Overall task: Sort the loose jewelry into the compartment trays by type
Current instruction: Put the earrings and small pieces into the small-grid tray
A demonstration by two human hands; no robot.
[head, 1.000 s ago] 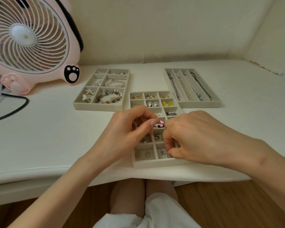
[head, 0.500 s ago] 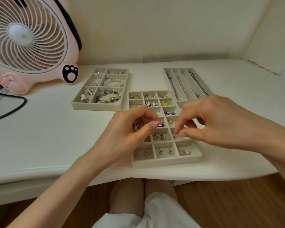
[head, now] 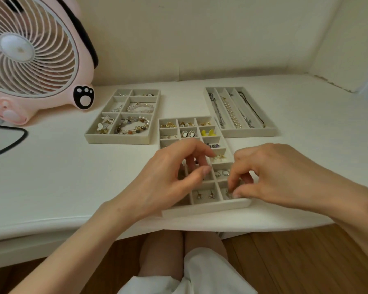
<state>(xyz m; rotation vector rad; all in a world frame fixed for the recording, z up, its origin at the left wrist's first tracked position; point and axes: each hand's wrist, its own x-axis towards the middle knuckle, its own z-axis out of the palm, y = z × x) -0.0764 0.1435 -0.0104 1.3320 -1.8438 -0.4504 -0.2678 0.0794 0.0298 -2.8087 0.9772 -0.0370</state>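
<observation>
Two bare hands are working over a grey, many-celled earring tray point(head: 204, 207) lying at 6 o'clock on a white desk point(head: 51, 177). The right hand point(head: 285, 177) is reaching down into the tray's nearest right cell, thumb and forefinger seemingly pinching a small silver piece point(head: 228, 193) there. The left hand point(head: 170, 177) is hovering over the middle cells, fingers curled toward the thumb; whether it is holding anything cannot be told. A bracelet tray point(head: 117, 139) is sitting at 10 o'clock, a necklace tray point(head: 251, 132) at 1 o'clock, and a pink paw-print fan point(head: 30, 60) farther out at 10 o'clock.
</observation>
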